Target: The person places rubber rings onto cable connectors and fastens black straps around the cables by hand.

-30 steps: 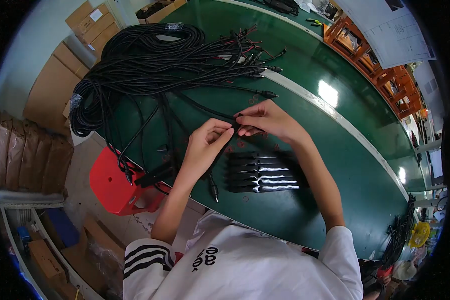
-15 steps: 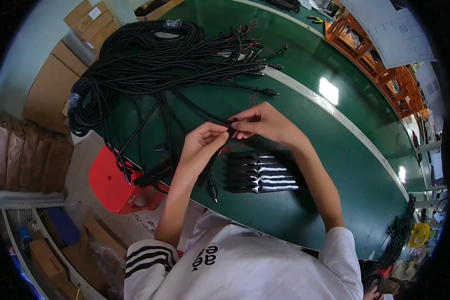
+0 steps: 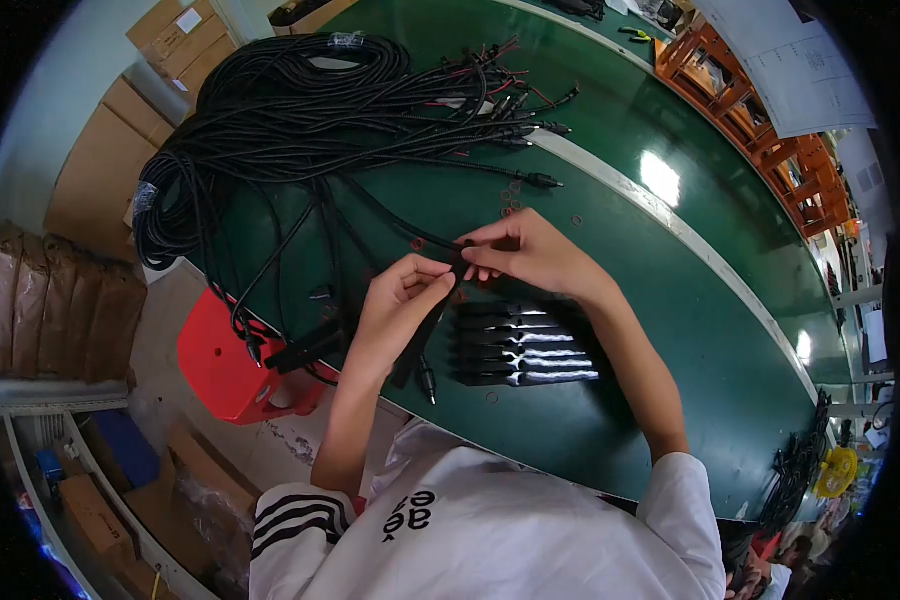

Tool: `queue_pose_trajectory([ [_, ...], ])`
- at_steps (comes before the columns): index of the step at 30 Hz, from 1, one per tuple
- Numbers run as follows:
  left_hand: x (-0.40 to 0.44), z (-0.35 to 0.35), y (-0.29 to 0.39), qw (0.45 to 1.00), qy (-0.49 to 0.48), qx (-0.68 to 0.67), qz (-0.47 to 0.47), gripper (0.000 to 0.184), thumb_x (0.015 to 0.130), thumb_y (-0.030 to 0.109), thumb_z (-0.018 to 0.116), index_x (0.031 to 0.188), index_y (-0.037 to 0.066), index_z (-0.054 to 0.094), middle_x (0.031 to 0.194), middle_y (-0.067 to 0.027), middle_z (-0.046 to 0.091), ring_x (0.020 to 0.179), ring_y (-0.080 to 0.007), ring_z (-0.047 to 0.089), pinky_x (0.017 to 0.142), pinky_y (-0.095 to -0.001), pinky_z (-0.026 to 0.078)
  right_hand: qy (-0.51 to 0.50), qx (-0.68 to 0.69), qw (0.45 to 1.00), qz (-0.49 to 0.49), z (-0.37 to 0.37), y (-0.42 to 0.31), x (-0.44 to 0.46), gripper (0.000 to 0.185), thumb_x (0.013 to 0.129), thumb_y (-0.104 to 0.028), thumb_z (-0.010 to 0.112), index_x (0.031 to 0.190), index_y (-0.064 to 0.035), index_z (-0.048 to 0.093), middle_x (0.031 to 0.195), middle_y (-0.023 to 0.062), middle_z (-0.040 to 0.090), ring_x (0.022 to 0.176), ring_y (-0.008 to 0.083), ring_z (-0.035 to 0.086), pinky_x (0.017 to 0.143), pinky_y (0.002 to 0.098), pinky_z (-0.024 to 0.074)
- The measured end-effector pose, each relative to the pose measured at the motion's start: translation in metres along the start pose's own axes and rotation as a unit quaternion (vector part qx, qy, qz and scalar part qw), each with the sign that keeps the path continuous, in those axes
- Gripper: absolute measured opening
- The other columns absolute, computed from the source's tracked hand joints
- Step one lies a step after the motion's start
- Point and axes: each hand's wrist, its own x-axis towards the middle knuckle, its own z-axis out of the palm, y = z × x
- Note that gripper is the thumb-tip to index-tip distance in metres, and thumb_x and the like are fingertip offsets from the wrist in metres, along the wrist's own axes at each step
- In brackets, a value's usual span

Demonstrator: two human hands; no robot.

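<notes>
My left hand (image 3: pixel 405 305) is closed in a pinch on a flat black strip (image 3: pixel 418 348), whose lower end hangs down past my wrist. Just to its right, my right hand (image 3: pixel 530 255) pinches the end of a black cable (image 3: pixel 395 215) that runs out from the big bundle. The fingertips of both hands nearly meet, and the fingers hide the exact spot where strip and cable come together. Below my right hand lies a row of flat, shiny black strips (image 3: pixel 525 345). A cable plug (image 3: pixel 427 382) points downward near the table's front edge.
A large bundle of black cables (image 3: pixel 290 130) covers the far left of the green table (image 3: pixel 690 400). Small reddish rings (image 3: pixel 510 198) are scattered around my hands. A red stool (image 3: pixel 215 350) stands at the left edge. Cardboard boxes (image 3: pixel 100 180) line the wall.
Both hands stay nearly in place, fingertips still pinched together. The strip under my left hand shows more and hangs slightly differently. More small rings are visible by the left hand.
</notes>
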Motion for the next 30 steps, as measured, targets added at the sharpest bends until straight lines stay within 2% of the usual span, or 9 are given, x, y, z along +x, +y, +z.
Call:
queue_pose_trajectory([
  [3, -0.001, 0.004, 0.003, 1.000, 0.004, -0.019, -0.023, 0.013, 0.096, 0.009, 0.060, 0.105, 0.000, 0.063, 0.094, -0.0042, 0.064, 0.078, -0.0083, 0.056, 0.068, -0.0224, 0.043, 0.000, -0.028, 0.999, -0.028, -0.002, 0.007, 0.002, 0.025, 0.092, -0.011, 0.065, 0.109, 0.0069, 0.069, 0.082, 0.0068, 0.072, 0.071, 0.0069, 0.062, 0.067, 0.0213, 0.0503],
  [5, -0.002, 0.006, 0.003, 0.981, -0.002, -0.189, -0.029, 0.016, 0.097, 0.009, 0.060, 0.108, -0.001, 0.061, 0.096, -0.0063, 0.065, 0.083, -0.0109, 0.062, 0.073, -0.0224, 0.049, -0.013, 0.044, 0.999, -0.010, -0.006, 0.008, 0.003, 0.027, 0.091, -0.011, 0.067, 0.111, 0.0066, 0.069, 0.083, 0.0068, 0.072, 0.072, 0.0066, 0.063, 0.067, 0.0204, 0.0499],
  [9, -0.002, 0.012, -0.002, 0.984, 0.005, -0.176, -0.006, 0.018, 0.098, 0.008, 0.057, 0.113, -0.001, 0.060, 0.100, -0.0084, 0.066, 0.084, -0.0132, 0.063, 0.073, -0.0243, 0.051, 0.004, 0.077, 0.997, 0.009, -0.008, -0.003, -0.001, 0.028, 0.089, -0.011, 0.069, 0.112, 0.0054, 0.069, 0.083, 0.0056, 0.072, 0.072, 0.0061, 0.062, 0.066, 0.0199, 0.0494],
  [11, 0.002, 0.014, -0.010, 0.994, 0.015, -0.090, 0.053, 0.021, 0.098, 0.008, 0.056, 0.117, -0.002, 0.058, 0.102, -0.0088, 0.066, 0.085, -0.0130, 0.064, 0.074, -0.0249, 0.051, -0.008, 0.070, 0.997, 0.007, -0.008, -0.002, 0.000, 0.029, 0.089, -0.013, 0.071, 0.112, 0.0041, 0.069, 0.084, 0.0049, 0.071, 0.071, 0.0054, 0.061, 0.065, 0.0194, 0.0487],
  [18, 0.008, 0.012, -0.017, 0.996, 0.010, -0.087, 0.034, 0.023, 0.097, 0.005, 0.057, 0.119, -0.002, 0.057, 0.104, -0.0080, 0.067, 0.087, -0.0131, 0.065, 0.076, -0.0246, 0.052, -0.006, 0.067, 0.998, -0.005, -0.009, 0.002, 0.001, 0.029, 0.090, -0.014, 0.070, 0.114, 0.0027, 0.069, 0.084, 0.0038, 0.071, 0.071, 0.0044, 0.060, 0.064, 0.0186, 0.0476],
  [21, 0.013, 0.009, -0.023, 0.990, -0.022, -0.127, 0.062, 0.020, 0.097, 0.003, 0.057, 0.116, -0.002, 0.059, 0.103, -0.0071, 0.068, 0.088, -0.0115, 0.064, 0.075, -0.0233, 0.051, -0.010, 0.043, 0.999, 0.001, -0.012, 0.001, 0.000, 0.028, 0.091, -0.013, 0.068, 0.115, 0.0016, 0.069, 0.084, 0.0024, 0.071, 0.071, 0.0033, 0.060, 0.064, 0.0182, 0.0476],
  [23, 0.012, 0.015, -0.019, 0.995, 0.023, -0.070, 0.068, 0.015, 0.097, 0.003, 0.056, 0.110, -0.001, 0.062, 0.100, -0.0058, 0.068, 0.087, -0.0096, 0.063, 0.075, -0.0222, 0.050, -0.013, 0.047, 0.999, -0.002, -0.011, 0.001, -0.001, 0.027, 0.093, -0.013, 0.067, 0.116, 0.0008, 0.069, 0.085, 0.0012, 0.071, 0.072, 0.0024, 0.060, 0.064, 0.0180, 0.0475],
  [27, 0.015, 0.012, -0.018, 0.992, 0.003, -0.107, 0.070, 0.011, 0.097, 0.005, 0.058, 0.104, 0.000, 0.064, 0.096, -0.0040, 0.068, 0.084, -0.0077, 0.062, 0.072, -0.0214, 0.049, -0.013, 0.030, 0.999, 0.001, -0.013, 0.001, 0.000, 0.027, 0.093, -0.013, 0.067, 0.116, 0.0003, 0.069, 0.086, 0.0012, 0.071, 0.073, 0.0022, 0.060, 0.064, 0.0177, 0.0474],
  [30, 0.016, 0.013, -0.018, 0.997, 0.014, -0.067, 0.045, 0.010, 0.096, 0.008, 0.059, 0.103, 0.002, 0.062, 0.094, -0.0034, 0.067, 0.080, -0.0069, 0.060, 0.069, -0.0207, 0.048, -0.013, 0.020, 1.000, -0.010, -0.012, -0.001, -0.001, 0.026, 0.095, -0.017, 0.065, 0.113, 0.0005, 0.070, 0.085, 0.0012, 0.071, 0.073, 0.0021, 0.059, 0.065, 0.0175, 0.0470],
])
